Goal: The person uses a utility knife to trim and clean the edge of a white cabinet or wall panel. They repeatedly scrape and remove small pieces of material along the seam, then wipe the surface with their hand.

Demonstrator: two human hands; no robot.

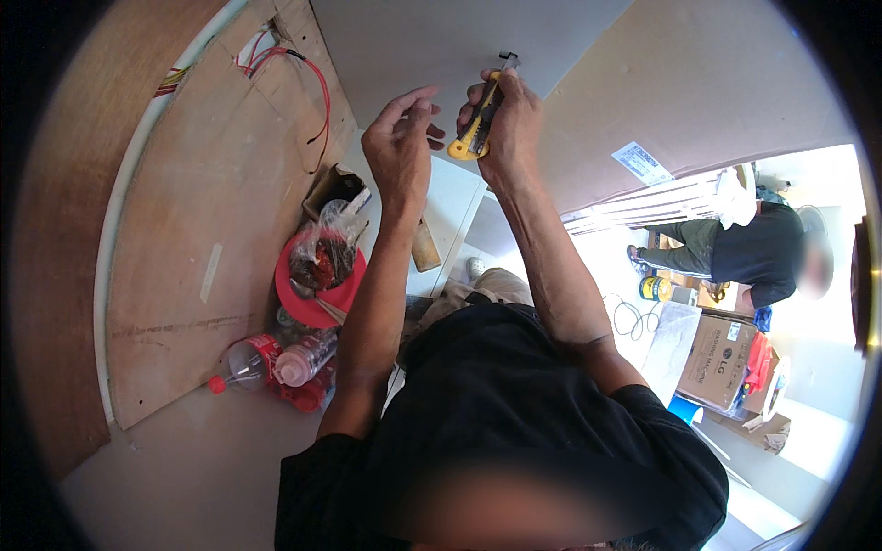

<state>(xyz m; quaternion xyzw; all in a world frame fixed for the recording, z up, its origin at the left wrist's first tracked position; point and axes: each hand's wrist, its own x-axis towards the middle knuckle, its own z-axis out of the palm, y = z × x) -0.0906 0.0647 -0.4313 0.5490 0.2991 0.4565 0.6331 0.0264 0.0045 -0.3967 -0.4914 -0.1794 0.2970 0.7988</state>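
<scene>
My right hand (517, 124) is wrapped round a yellow and black utility knife (475, 129), its front end pointing up and away from me. By that end, a small dark piece (508, 56) shows against the grey panel (432, 46); whether the knife touches it I cannot tell. To the left of the knife, my left hand (401, 138) is raised with its fingers apart and slightly curled. Nothing shows in it, and a small gap separates it from the knife.
At left, red wires (322, 92) hang from a hole in a wooden board (202, 211). Below them are a red basin (287, 289) with a plastic bag and several plastic bottles (308, 358). At right, another person (753, 243) bends near a cardboard box (712, 358) and a yellow bucket (654, 288).
</scene>
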